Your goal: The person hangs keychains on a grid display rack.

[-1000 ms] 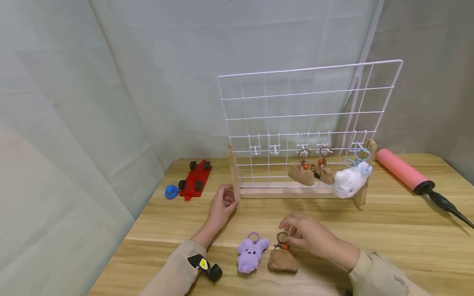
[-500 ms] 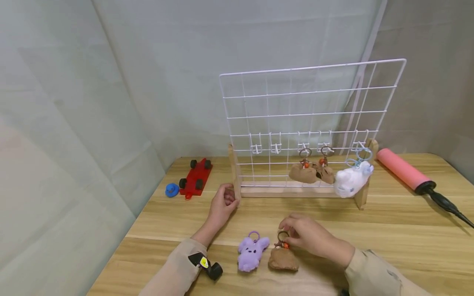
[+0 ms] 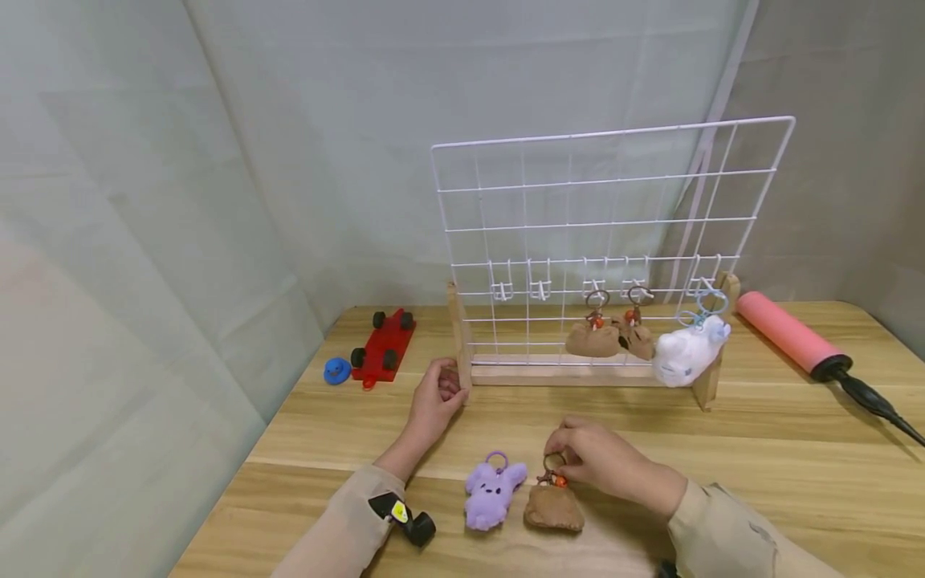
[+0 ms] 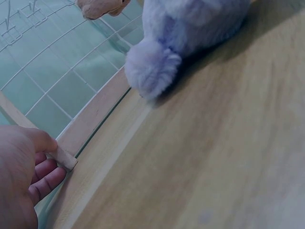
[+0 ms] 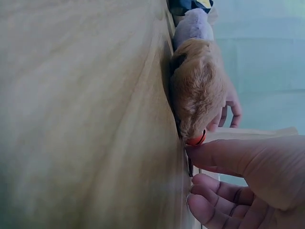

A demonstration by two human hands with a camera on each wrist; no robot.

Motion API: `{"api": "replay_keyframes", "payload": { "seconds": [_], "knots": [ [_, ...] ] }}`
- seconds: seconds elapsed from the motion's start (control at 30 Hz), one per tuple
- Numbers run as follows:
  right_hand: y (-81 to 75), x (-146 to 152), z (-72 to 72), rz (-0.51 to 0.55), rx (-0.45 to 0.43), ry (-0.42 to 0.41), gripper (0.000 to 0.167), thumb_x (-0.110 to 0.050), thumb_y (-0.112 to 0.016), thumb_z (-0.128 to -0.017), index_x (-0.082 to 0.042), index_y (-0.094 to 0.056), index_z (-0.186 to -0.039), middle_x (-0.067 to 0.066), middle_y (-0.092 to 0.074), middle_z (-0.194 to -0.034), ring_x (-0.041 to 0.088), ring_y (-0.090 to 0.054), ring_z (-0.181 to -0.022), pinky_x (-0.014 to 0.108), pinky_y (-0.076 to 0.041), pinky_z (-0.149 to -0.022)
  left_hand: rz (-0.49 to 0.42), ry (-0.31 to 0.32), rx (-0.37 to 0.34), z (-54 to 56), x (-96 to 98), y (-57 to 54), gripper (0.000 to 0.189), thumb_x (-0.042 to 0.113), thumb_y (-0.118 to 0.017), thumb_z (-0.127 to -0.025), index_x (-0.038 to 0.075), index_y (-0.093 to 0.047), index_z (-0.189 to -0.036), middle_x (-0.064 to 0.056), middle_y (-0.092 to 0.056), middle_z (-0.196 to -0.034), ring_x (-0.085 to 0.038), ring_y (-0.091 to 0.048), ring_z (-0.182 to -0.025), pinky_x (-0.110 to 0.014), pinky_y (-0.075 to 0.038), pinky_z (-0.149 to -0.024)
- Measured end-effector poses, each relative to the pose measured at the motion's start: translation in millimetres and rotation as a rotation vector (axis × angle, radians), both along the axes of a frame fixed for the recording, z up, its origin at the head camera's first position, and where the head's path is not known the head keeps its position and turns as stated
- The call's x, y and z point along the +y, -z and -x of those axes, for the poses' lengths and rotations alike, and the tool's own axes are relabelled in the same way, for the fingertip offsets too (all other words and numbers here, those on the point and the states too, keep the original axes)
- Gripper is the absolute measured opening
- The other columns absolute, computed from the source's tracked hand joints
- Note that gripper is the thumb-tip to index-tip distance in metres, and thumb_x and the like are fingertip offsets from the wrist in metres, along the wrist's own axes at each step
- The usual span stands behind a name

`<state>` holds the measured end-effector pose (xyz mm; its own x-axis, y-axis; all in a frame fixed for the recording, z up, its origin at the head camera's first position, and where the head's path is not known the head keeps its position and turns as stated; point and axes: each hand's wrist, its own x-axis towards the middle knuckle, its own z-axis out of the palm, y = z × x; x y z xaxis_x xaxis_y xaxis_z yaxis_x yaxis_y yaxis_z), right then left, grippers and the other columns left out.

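Note:
My left hand [image 3: 437, 395] grips the left wooden foot [image 4: 66, 160] of a white wire grid rack [image 3: 564, 225], thumb in front. My right hand [image 3: 603, 457] pinches the dark ring [image 3: 554, 462] of a brown plush keychain [image 3: 553, 508] lying on the table; a small orange bell [image 5: 196, 139] sits by the thumb in the right wrist view. Left of it lies a purple plush keychain [image 3: 490, 496] with a purple ring. On the rack's hooks hang two brown plush keychains [image 3: 592, 339] and a white plush keychain [image 3: 686, 352] with a blue ring.
Two bare white hooks [image 3: 539, 291] are on the rack's left half. A red toy car chassis [image 3: 383, 347] and a blue toy duck [image 3: 336, 371] lie at the left edge of the table [image 3: 795, 474]. A pink hand pump [image 3: 788, 333] lies at the right.
My right fingers have closed in on the ring of the brown plush keychain, which has barely shifted. My left hand stays at the rack's foot. The view shifts slightly.

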<state>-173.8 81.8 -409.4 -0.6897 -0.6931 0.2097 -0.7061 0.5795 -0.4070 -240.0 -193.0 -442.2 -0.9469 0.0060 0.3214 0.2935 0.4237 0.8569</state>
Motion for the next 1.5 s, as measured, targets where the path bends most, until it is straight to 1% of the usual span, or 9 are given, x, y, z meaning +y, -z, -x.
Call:
{"api": "replay_keyframes", "payload": {
  "seconds": [0.13, 0.2, 0.37, 0.6, 0.87, 1.0, 1.17, 1.4, 1.5],
  "knots": [
    [0.0, -0.3, 1.0, -0.01, 0.007, 0.007, 0.018, -0.008, -0.077, -0.075, -0.013, -0.07, -0.091, -0.005, -0.057, -0.083, -0.002, -0.046, -0.067, 0.015, -0.042, -0.059, -0.005, 0.004, -0.022, -4.3, 3.5, -8.6, 0.044, -0.013, -0.066, -0.08, -0.007, -0.048, -0.12, -0.026, -0.06, -0.098, -0.023, -0.056, -0.08, -0.016, -0.047, -0.064],
    [0.5, -0.3, 1.8, -0.016, 0.002, 0.012, 0.017, -0.009, -0.077, -0.076, -0.013, -0.069, -0.09, -0.006, -0.056, -0.082, -0.002, -0.045, -0.067, 0.016, -0.042, -0.059, -0.005, 0.009, -0.007, -4.4, 3.1, -7.8, 0.044, -0.013, -0.066, -0.079, -0.006, -0.048, -0.119, -0.025, -0.06, -0.096, -0.02, -0.056, -0.079, -0.016, -0.047, -0.064],
    [-0.6, -0.7, 2.4, -0.034, -0.046, 0.037, 0.019, -0.011, -0.077, -0.076, -0.014, -0.064, -0.089, -0.006, -0.055, -0.084, -0.002, -0.045, -0.067, 0.018, -0.042, -0.06, -0.007, 0.016, 0.031, -1.1, -0.2, 2.3, 0.044, -0.01, -0.068, -0.079, -0.003, -0.049, -0.118, -0.021, -0.06, -0.095, -0.013, -0.054, -0.077, -0.015, -0.047, -0.063],
    [1.2, 0.0, 3.0, -0.004, -0.064, 0.031, 0.025, -0.007, -0.078, -0.073, -0.014, -0.059, -0.087, -0.007, -0.055, -0.079, 0.0, -0.047, -0.069, 0.018, -0.043, -0.061, -0.015, 0.021, 0.017, -0.2, 0.1, 3.6, 0.044, -0.01, -0.068, -0.079, -0.003, -0.049, -0.119, -0.022, -0.06, -0.095, -0.015, -0.055, -0.077, -0.014, -0.047, -0.064],
    [0.6, 3.7, 4.7, 0.089, -0.208, 0.004, 0.022, 0.002, -0.073, -0.076, -0.011, -0.058, -0.087, -0.003, -0.061, -0.073, -0.003, -0.05, -0.066, 0.017, -0.047, -0.06, -0.01, 0.008, 0.006, -0.6, -0.6, 2.8, 0.045, -0.007, -0.069, -0.08, -0.001, -0.049, -0.12, -0.021, -0.061, -0.097, -0.017, -0.056, -0.079, -0.015, -0.047, -0.065],
    [-1.3, 5.3, 4.7, 0.111, -0.241, 0.008, 0.021, 0.004, -0.071, -0.076, -0.009, -0.059, -0.087, -0.001, -0.064, -0.073, -0.003, -0.053, -0.067, 0.017, -0.05, -0.061, -0.023, 0.009, 0.009, -1.0, -0.7, 3.0, 0.046, -0.008, -0.069, -0.08, -0.003, -0.048, -0.121, -0.023, -0.061, -0.097, -0.018, -0.056, -0.079, -0.017, -0.048, -0.064],
    [-3.8, 7.1, 3.2, 0.127, -0.274, 0.014, 0.018, 0.003, -0.069, -0.078, -0.009, -0.06, -0.087, -0.003, -0.064, -0.074, -0.003, -0.053, -0.066, 0.017, -0.05, -0.061, -0.012, 0.008, 0.013, -0.1, -2.1, 3.1, 0.044, -0.007, -0.069, -0.081, -0.002, -0.049, -0.12, -0.021, -0.061, -0.097, -0.015, -0.055, -0.079, -0.015, -0.047, -0.065],
    [-9.8, 12.4, -0.3, 0.229, -0.423, -0.007, 0.009, 0.005, -0.063, -0.084, -0.003, -0.06, -0.088, 0.004, -0.065, -0.076, 0.002, -0.058, -0.065, 0.017, -0.053, -0.059, 0.005, 0.013, 0.021, -0.5, -2.5, 1.9, 0.044, -0.007, -0.069, -0.081, -0.002, -0.049, -0.119, -0.02, -0.061, -0.096, -0.014, -0.055, -0.078, -0.015, -0.048, -0.065],
    [-15.9, 15.3, -1.7, 0.243, -0.428, -0.011, 0.007, 0.004, -0.062, -0.086, -0.003, -0.061, -0.089, 0.004, -0.065, -0.076, 0.001, -0.059, -0.065, 0.018, -0.054, -0.059, 0.003, 0.016, 0.019, -0.9, -2.6, 1.1, 0.044, -0.007, -0.069, -0.081, -0.002, -0.049, -0.119, -0.02, -0.061, -0.096, -0.013, -0.055, -0.078, -0.015, -0.048, -0.065]
  ]
}}
